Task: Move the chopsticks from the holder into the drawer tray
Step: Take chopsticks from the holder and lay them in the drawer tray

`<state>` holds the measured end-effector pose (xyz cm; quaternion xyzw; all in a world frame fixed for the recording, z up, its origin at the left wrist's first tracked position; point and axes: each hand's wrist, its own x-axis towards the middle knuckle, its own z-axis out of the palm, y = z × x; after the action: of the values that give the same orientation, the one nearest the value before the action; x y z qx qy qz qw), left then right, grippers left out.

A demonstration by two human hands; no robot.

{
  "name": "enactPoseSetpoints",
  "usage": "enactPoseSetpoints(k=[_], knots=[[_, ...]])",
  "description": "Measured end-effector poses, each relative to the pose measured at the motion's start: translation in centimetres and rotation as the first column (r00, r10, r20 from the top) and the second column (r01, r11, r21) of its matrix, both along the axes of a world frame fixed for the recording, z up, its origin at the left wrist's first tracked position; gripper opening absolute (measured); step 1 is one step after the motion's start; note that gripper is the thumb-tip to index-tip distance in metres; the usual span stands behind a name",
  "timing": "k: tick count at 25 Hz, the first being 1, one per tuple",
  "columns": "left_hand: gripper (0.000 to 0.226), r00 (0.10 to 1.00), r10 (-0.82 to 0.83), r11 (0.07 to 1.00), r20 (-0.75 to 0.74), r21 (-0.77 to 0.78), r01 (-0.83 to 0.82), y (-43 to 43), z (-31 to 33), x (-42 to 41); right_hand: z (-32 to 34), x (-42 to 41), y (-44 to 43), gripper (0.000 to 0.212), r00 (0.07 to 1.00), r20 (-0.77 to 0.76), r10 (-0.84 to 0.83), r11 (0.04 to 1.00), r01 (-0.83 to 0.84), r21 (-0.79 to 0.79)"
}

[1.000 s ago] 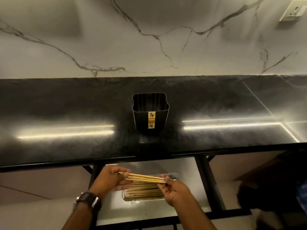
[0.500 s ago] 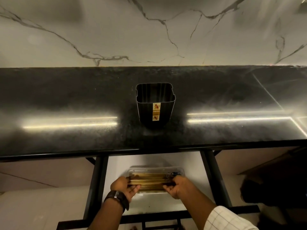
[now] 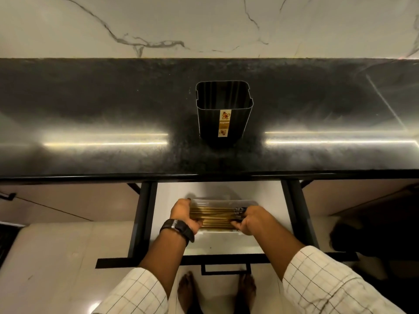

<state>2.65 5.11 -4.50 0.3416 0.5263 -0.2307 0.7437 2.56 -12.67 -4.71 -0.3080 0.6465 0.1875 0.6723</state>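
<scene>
Looking down through the head camera, you have the chopsticks [image 3: 213, 217] lying flat in the clear tray [image 3: 223, 233], long axis running left to right, parallel to the counter edge. Dark patterned ends point toward your right; the plain ends are hidden under your left hand. They are slim golden-brown sticks, bundled side by side, roughly level.

Your left hand [image 3: 183, 214] is curled around the bundle's left end, thumb on the near side, fingers over the far side. Your right hand [image 3: 251, 219] is closed on the right end in the same way. Both hands grip the chopsticks inside the tray. A dark wristwatch [image 3: 178, 228] sits on your left wrist; checked pale sleeves [image 3: 328, 282] are pushed up on both forearms.

The tray rests in the open drawer [image 3: 281, 223], framed in black, just below the counter.

The holder [image 3: 223, 111] stands upright on the black countertop [image 3: 90, 114], well apart from the tray, open mouth up, nothing visible inside. Its front carries a narrow vertical label [image 3: 224, 123], white and gold with orange flower-like marks; the print is too small to read.
</scene>
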Motion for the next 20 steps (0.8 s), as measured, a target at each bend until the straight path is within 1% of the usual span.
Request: enactPoseSetpoints(k=[2, 5, 7, 9, 10, 12, 13, 14, 15, 16, 17, 18, 19, 20], knots=[[0.037, 1.0, -0.016, 0.999, -0.011, -0.039, 0.015, -0.3, 0.1, 0.1, 0.6, 0.2, 0.0, 0.043, 0.999, 0.024, 0.026, 1.0, -0.026, -0.005], [0.044, 1.0, 0.003, 0.994, -0.023, -0.105, -0.005, -0.5, 0.3, 0.0, 2.0, 0.0, -0.2, 0.041, 0.998, 0.062, 0.023, 0.998, -0.026, 0.048], [0.047, 0.999, 0.01, 0.986, -0.038, -0.167, -0.017, -0.8, 0.5, -0.1, 2.6, -0.8, -0.2, 0.035, 0.995, 0.103, -0.003, 0.995, -0.007, 0.097], [0.046, 0.999, 0.009, 0.981, -0.053, -0.195, -0.019, -0.9, 0.8, -0.5, 2.6, -1.9, -0.2, 0.027, 0.99, 0.138, -0.01, 0.991, -0.008, 0.136], [0.043, 0.998, -0.005, 0.982, -0.06, -0.188, -0.007, -0.9, 0.9, -0.7, 2.5, -2.6, -0.2, 0.03, 0.988, 0.153, 0.0, 0.988, -0.024, 0.153], [0.037, 0.997, -0.053, 0.985, -0.054, -0.166, 0.043, -0.8, 0.8, -1.2, 2.3, -3.8, -0.1, 0.046, 0.981, 0.188, 0.049, 0.985, -0.079, 0.153], [0.035, 0.995, -0.09, 0.984, -0.034, -0.156, 0.083, -0.8, 0.8, -1.6, 2.0, -4.2, -0.2, 0.046, 0.972, 0.219, 0.088, 0.983, -0.119, 0.136], [0.035, 0.989, -0.146, 0.981, -0.003, -0.127, 0.144, -0.9, 0.8, -2.1, 1.6, -4.5, -0.2, 0.039, 0.958, 0.25, 0.143, 0.98, -0.172, 0.097], [0.035, 0.972, -0.23, 0.972, 0.035, -0.047, 0.232, -1.0, 0.6, -2.6, 1.1, -4.7, -0.3, 0.029, 0.934, 0.27, 0.236, 0.969, -0.246, 0.004], [0.033, 0.937, -0.342, 0.937, 0.074, 0.095, 0.335, -1.2, 0.4, -3.0, 0.5, -4.9, -0.4, 0.021, 0.885, 0.264, 0.384, 0.922, -0.353, -0.159], [0.03, 0.88, -0.462, 0.866, 0.114, 0.271, 0.419, -1.3, 0.2, -3.4, 0.0, -4.9, -0.4, 0.018, 0.788, 0.223, 0.574, 0.798, -0.478, -0.367], [0.029, 0.798, -0.583, 0.762, 0.151, 0.444, 0.472, -1.5, -0.1, -3.6, -0.5, -4.8, -0.4, 0.018, 0.631, 0.137, 0.763, 0.585, -0.585, -0.562], [0.029, 0.688, -0.706, 0.632, 0.169, 0.589, 0.504, -1.6, -0.4, -3.6, -1.0, -4.6, -0.4, 0.019, 0.426, 0.006, 0.904, 0.307, -0.641, -0.703], [0.03, 0.536, -0.832, 0.464, 0.145, 0.712, 0.527, -1.7, -0.6, -3.4, -1.4, -4.2, -0.2, 0.023, 0.216, -0.151, 0.965, 0.023, -0.64, -0.768]])
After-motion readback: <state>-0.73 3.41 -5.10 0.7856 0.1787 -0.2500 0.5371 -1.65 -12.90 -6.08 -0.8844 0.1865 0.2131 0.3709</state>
